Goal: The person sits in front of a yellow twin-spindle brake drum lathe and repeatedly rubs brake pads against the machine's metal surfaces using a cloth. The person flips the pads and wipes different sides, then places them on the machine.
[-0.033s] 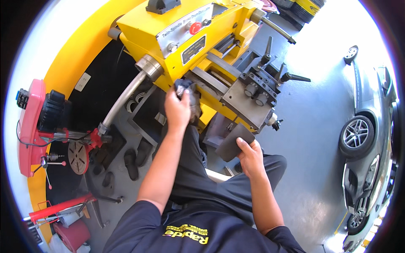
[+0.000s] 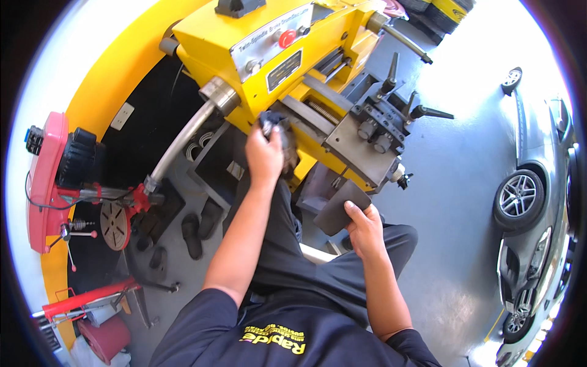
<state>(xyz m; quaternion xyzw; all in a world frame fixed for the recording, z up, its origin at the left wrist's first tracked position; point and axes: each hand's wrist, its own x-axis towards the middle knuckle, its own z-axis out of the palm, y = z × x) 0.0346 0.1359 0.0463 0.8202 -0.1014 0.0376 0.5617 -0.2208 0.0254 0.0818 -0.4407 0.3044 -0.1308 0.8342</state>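
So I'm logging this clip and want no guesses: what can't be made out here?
- Head view: what the dark rag touches on the yellow machine; the left hand covers it.
- Underside of the dark flat piece in the right hand faces away.
- Grey car: cut off at the right rim.
- Small parts by the red tool: too small.

Shirt: dark navy short-sleeved shirt [image 2: 293,330], yellow lettering across the chest.
Trousers: dark grey trousers [image 2: 318,269].
Arms: forearms bare below the sleeves.
Hands: left hand [image 2: 264,156] and right hand [image 2: 365,225] ungloved.
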